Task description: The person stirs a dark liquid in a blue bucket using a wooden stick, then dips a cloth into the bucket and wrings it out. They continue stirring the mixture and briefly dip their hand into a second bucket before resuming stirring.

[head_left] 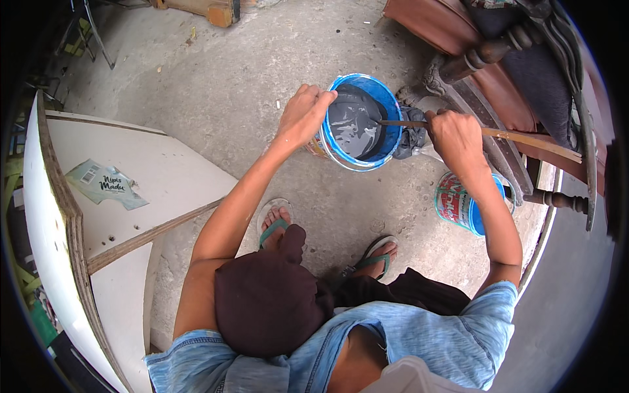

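A blue-lined paint bucket point(392, 134) stands tilted toward me on the floor ahead, with thick dark grey paint point(356, 118) inside. My left hand point(305, 112) grips its left rim, thumb over the edge. In my right hand point(457, 139), fingers wrapped round it, is a long flat wooden stick point(524, 137). The stick's dark, paint-coated end reaches over the bucket's right rim into the paint. Its bare wood end sticks out to the right of my hand. Crumpled dark grey material point(412, 139) lies against the bucket's right side.
A smaller paint can point(452, 200) stands near my right forearm. Carved wooden furniture with brown upholstery point(504, 98) crowds the right. On the left is a white plywood piece point(157, 154) bearing a torn label point(108, 185). My sandalled feet rest on the concrete floor point(229, 78).
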Demonstrator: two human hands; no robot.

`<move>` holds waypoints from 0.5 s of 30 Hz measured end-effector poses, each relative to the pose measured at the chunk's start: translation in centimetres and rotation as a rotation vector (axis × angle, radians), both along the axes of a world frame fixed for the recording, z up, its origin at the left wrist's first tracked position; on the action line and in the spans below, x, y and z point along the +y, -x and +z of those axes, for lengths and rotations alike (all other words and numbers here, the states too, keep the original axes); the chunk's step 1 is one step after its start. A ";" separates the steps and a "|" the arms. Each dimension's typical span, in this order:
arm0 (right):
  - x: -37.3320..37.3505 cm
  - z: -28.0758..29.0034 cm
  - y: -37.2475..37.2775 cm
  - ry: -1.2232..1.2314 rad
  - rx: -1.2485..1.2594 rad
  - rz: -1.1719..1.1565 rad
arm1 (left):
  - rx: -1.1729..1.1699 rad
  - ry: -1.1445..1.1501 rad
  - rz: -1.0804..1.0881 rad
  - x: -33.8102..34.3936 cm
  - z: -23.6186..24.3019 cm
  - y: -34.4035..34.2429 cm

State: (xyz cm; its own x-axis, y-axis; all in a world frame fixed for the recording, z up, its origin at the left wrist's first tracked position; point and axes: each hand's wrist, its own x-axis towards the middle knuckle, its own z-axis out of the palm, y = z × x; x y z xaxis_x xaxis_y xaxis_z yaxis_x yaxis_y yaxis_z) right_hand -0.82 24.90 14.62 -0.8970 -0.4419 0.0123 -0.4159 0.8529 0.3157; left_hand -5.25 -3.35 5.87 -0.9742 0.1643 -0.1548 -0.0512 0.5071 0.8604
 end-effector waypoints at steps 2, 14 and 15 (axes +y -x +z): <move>0.0 1.4 -0.6 -0.024 -0.098 0.032 | -0.009 -0.004 0.003 0.1 -0.1 -0.1; -0.1 -0.8 1.4 0.056 0.129 0.027 | -0.065 -0.104 0.001 0.5 -0.1 0.0; 0.1 -0.3 1.0 0.000 0.074 -0.016 | -0.051 -0.111 -0.009 0.6 -0.1 0.0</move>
State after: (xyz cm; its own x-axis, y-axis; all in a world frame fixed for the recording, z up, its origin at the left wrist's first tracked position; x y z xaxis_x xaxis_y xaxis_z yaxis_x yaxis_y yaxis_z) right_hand -1.79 25.02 14.30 -0.9004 -0.4280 0.0787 -0.3781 0.8589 0.3455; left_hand -5.25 -2.79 5.77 -0.9639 0.1920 -0.1846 -0.0924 0.4092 0.9077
